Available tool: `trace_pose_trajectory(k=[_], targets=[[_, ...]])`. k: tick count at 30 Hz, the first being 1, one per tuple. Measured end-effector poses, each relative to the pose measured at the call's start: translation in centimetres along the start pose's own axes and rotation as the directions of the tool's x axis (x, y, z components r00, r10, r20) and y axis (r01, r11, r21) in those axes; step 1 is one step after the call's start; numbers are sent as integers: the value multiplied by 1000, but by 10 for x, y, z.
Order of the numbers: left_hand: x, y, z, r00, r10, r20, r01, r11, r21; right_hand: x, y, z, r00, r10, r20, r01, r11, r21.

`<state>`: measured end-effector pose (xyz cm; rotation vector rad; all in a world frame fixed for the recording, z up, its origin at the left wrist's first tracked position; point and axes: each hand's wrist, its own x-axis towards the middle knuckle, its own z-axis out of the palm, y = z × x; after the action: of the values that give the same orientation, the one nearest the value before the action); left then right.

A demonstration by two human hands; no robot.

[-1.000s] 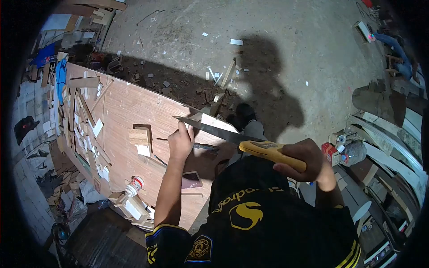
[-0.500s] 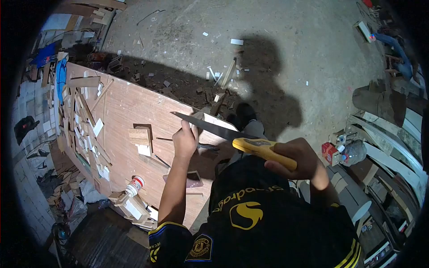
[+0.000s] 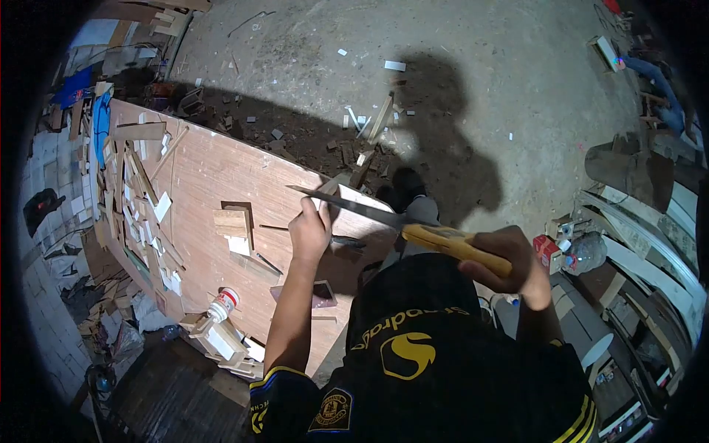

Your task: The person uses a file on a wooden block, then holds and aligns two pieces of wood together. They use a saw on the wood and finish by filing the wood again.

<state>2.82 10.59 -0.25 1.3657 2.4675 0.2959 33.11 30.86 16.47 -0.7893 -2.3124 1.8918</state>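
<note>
My right hand (image 3: 506, 258) is wrapped round the yellow handle of a handsaw (image 3: 447, 244). The saw's dark blade points left, across the edge of the wooden table (image 3: 214, 170). Close to the blade's far part, my left hand (image 3: 309, 225) has its fingers bent on a small wooden strip (image 3: 329, 188) at the table edge; the blade partly hides it. Just right of my left hand lies a dark tool (image 3: 347, 242). Left of it, a small stack of wood blocks (image 3: 235, 223) and a thin dark tool (image 3: 269, 263) rest on the tabletop.
Many wood strips (image 3: 140, 192) cover the table's left side. A white bottle with a red band (image 3: 223, 303) stands near wooden pieces (image 3: 221, 343) at the lower edge. Scraps litter the floor (image 3: 317, 66) beyond. At the right are a clear plastic jug (image 3: 587, 251) and a red box (image 3: 546, 253).
My right hand has drawn the saw to the right and slightly down. My left hand remains almost in place.
</note>
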Motion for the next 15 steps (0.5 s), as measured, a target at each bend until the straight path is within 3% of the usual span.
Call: trace_pose_trajectory(k=[2, 3, 4, 6, 7, 8, 10, 15], targets=[[7, 7, -4, 997, 77, -3, -77, 997, -2, 9, 17, 13, 999, -29, 26, 31, 997, -71], [8, 13, -2, 991, 131, -28, -132, 991, -29, 20, 18, 28, 985, -171, -27, 166, 975, -150], [8, 15, -2, 993, 118, -17, -118, 993, -23, 17, 19, 28, 985, -171, -33, 164, 976, -146], [6, 2, 0, 998, -21, -54, 19, 999, -38, 7, 27, 21, 998, -61, -27, 54, 974, -218], [8, -2, -4, 998, -24, -51, 22, 999, -36, -1, 28, 13, 988, -75, -135, 57, 989, -134], [5, -6, -8, 999, -22, -37, 21, 999, -39, -9, 23, 3, 990, -70, -125, 54, 990, -130], [-3, -9, -10, 999, -32, -19, 31, 999, -38, -15, 4, -15, 978, 88, -191, -119, 980, -160], [0, 5, -9, 996, -64, -63, 52, 984, -172, -8, 13, -3, 938, 36, -345, -83, 989, -123]])
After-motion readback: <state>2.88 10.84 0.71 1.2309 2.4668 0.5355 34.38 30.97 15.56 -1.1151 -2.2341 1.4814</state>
